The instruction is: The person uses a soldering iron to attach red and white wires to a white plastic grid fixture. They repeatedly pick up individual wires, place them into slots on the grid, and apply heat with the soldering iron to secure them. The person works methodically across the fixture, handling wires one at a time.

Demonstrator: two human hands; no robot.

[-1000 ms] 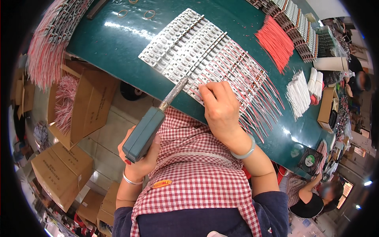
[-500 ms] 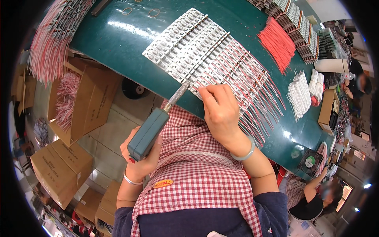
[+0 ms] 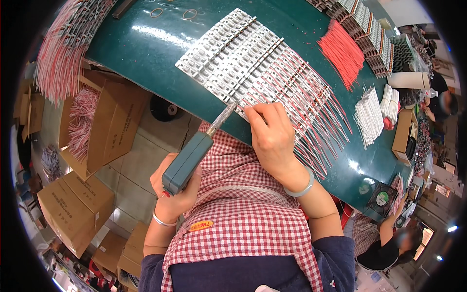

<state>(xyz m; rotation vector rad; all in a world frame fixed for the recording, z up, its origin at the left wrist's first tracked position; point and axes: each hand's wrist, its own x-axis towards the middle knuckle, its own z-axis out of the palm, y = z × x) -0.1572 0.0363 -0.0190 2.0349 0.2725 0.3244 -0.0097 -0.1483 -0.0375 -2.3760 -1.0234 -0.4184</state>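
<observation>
My left hand (image 3: 171, 207) is wrapped round the boxy teal body of a soldering gun (image 3: 188, 160). Its metal barrel slants up to the near corner of a panel of white and silver circuit boards (image 3: 228, 53), and the tip meets the boards there. Just right of the tip, my right hand (image 3: 272, 138) pinches a thin wire at the panel's near edge; the fingers partly hide it. Red and white wires (image 3: 321, 117) fan out from the panel's right part, some passing beyond my right hand.
On the green table (image 3: 136, 58) lie red wires (image 3: 340, 56), white wires (image 3: 368, 117) and stacked boards (image 3: 369, 36). A small fan (image 3: 382, 198) stands at the right edge. Cardboard boxes (image 3: 75, 209) stand on the floor at left. A co-worker (image 3: 394, 243) sits at lower right.
The soldering gun's body has swung slightly right and up with my left hand, and its tip has shifted a little right. My right hand has barely moved.
</observation>
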